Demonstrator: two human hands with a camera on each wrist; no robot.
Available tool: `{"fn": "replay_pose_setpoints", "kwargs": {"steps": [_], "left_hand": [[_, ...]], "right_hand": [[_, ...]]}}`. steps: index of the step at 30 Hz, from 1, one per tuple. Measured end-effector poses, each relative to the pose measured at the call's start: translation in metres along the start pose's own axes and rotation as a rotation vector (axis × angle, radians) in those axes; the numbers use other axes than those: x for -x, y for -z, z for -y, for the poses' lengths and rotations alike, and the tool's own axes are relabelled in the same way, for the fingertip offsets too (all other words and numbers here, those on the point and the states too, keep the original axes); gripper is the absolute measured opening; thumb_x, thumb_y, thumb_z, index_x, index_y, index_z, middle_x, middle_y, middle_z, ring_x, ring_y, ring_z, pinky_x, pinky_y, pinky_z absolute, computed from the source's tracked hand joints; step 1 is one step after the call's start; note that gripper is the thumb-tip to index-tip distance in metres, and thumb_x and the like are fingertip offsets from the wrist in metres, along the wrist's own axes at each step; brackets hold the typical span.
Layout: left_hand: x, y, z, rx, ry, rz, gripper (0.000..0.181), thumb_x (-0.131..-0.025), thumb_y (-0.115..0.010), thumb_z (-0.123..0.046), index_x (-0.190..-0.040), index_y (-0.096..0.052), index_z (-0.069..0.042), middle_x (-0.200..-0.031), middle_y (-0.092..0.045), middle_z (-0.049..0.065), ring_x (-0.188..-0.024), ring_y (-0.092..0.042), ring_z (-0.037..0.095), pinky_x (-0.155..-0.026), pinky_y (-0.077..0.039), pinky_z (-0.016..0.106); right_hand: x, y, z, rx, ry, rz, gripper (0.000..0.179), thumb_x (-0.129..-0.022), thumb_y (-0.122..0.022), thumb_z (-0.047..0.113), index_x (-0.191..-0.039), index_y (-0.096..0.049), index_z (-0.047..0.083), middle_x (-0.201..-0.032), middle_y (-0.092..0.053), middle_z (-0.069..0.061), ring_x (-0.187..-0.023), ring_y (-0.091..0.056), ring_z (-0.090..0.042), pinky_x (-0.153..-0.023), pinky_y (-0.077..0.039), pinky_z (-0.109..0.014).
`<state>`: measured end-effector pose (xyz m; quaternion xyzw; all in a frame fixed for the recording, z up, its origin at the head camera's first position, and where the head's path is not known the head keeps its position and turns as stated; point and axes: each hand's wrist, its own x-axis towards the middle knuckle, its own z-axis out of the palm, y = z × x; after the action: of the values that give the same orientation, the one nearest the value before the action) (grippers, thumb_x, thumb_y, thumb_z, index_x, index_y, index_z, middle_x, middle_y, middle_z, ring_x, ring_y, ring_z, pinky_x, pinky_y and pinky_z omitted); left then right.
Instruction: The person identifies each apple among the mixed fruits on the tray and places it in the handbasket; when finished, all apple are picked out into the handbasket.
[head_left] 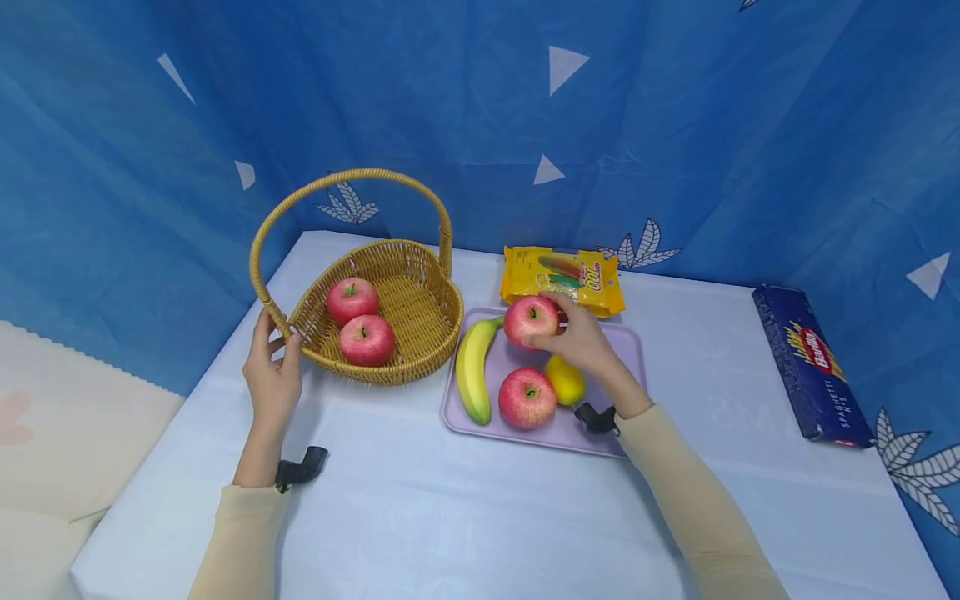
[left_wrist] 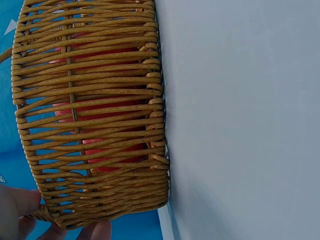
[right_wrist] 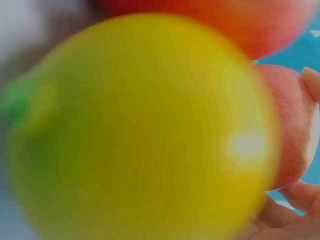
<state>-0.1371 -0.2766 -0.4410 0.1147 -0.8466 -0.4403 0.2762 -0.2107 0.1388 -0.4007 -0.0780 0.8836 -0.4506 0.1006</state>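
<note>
Blue box (head_left: 813,367) is showing "Barilla" and "SPAGHETTI"; yellow packet (head_left: 562,282) is carrying print, not reliably legible.

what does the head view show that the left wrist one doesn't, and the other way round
Only the head view: the right hand holding an apple, the lilac tray with a second apple, a banana and a yellow fruit, the yellow packet and the blue spaghetti box. Only the left wrist view: red showing through gaps in the woven basket. Both: the left hand, that basket, the white table and the blue backdrop.
</note>
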Motion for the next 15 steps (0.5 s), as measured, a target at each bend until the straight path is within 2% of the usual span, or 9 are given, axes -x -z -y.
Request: {"fn": "replay_pose_setpoints", "kwargs": {"steps": [8, 15], "left_hand": [[-0.001, -0.001, 0.002, -0.001, -0.022, 0.004, 0.056, -0.102, -0.05, -0.015, -0.154, -0.031, -0.02, -0.144, -0.048, 0.018, -0.12, -0.057, 0.038, -0.077, -0.036, 0.005], [0.0, -0.001, 0.002, -0.005, -0.011, 0.0, 0.056, -0.102, -0.05, -0.016, -0.154, -0.031, -0.02, -0.143, -0.049, 0.017, -0.12, -0.057, 0.038, -0.077, -0.037, 0.005]], "right_hand": [[0.01, 0.001, 0.04, -0.085, 0.115, 0.011, 0.076, -0.078, -0.08, 0.023, -0.145, -0.043, 0.015, -0.136, -0.052, -0.008, -0.113, -0.053, -0.028, -0.094, -0.053, -0.043], [0.012, -0.016, 0.087, -0.146, 0.229, 0.069, 0.076, -0.077, -0.081, 0.019, -0.144, -0.045, 0.014, -0.133, -0.055, -0.006, -0.114, -0.054, -0.026, -0.093, -0.053, -0.042]]}}
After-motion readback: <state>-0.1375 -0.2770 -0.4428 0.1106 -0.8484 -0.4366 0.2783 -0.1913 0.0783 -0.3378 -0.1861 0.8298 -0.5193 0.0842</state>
